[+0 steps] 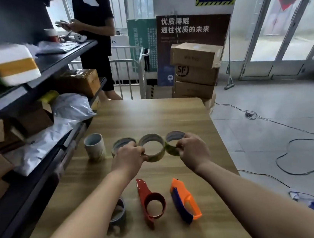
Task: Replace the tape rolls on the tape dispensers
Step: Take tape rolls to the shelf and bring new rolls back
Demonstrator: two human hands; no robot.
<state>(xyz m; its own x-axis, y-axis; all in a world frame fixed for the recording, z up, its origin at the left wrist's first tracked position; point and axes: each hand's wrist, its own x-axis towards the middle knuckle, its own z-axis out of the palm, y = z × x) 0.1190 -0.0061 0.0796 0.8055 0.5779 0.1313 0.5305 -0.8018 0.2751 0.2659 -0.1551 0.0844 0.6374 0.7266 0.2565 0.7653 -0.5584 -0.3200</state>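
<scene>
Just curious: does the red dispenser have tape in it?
Empty. The red dispenser lies flat, and bare wooden table shows through its ring.

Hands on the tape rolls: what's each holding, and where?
Left hand grips the near rim of the left roll, touching the middle roll. Right hand pinches the right roll at its near rim.

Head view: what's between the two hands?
The middle tape roll, in a row of three; left hand grips its left edge and right hand pinches the right roll, as the head view shows.
</scene>
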